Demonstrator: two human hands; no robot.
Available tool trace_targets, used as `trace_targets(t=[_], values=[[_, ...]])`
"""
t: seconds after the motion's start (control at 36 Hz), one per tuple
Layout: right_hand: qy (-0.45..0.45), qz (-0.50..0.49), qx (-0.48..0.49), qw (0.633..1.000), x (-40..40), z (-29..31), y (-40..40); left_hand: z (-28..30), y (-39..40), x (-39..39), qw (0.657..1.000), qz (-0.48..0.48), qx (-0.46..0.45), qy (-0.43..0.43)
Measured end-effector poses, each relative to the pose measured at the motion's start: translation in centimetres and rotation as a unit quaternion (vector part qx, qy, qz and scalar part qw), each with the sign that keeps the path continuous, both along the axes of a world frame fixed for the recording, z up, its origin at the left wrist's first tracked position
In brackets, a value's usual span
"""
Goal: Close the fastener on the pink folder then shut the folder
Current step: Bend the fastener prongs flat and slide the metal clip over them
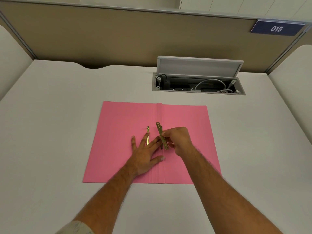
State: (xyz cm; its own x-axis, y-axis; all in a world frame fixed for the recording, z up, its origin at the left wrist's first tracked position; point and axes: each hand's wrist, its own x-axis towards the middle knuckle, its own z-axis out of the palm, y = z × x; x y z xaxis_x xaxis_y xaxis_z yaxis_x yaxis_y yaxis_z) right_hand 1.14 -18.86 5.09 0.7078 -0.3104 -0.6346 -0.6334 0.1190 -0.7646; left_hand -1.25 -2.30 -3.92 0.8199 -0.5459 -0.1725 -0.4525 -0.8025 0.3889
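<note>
The pink folder [118,132] lies open and flat on the white desk, spine crease running down its middle. My left hand [145,156] rests flat on the left leaf with fingers spread, covering part of a brass fastener prong [148,130] that lies on the folder. My right hand [179,139] pinches the brass fastener bar [160,132], a strip with holes, held tilted just right of the spine and above the paper. The bar's lower end [166,147] sticks out below my fingers.
An open cable box [199,85] with a raised lid and white and black cords sits in the desk behind the folder. A beige partition [118,39] bounds the back, with a blue "015" sign [276,28] at the right.
</note>
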Motion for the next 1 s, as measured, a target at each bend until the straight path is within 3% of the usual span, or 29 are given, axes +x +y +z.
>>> trace_targets(t=[0.47, 1.0], values=[[-0.022, 0.003, -0.007, 1.0, -0.2, -1.1, 0.3, -0.3, 0.0, -0.1, 1.0, 0.01, -0.021, -0.008], [-0.029, 0.081, -0.178, 0.98, 0.7, -2.5, 0.9, -0.2, -0.1, -0.1, 0.998, 0.048, -0.037, 0.004]])
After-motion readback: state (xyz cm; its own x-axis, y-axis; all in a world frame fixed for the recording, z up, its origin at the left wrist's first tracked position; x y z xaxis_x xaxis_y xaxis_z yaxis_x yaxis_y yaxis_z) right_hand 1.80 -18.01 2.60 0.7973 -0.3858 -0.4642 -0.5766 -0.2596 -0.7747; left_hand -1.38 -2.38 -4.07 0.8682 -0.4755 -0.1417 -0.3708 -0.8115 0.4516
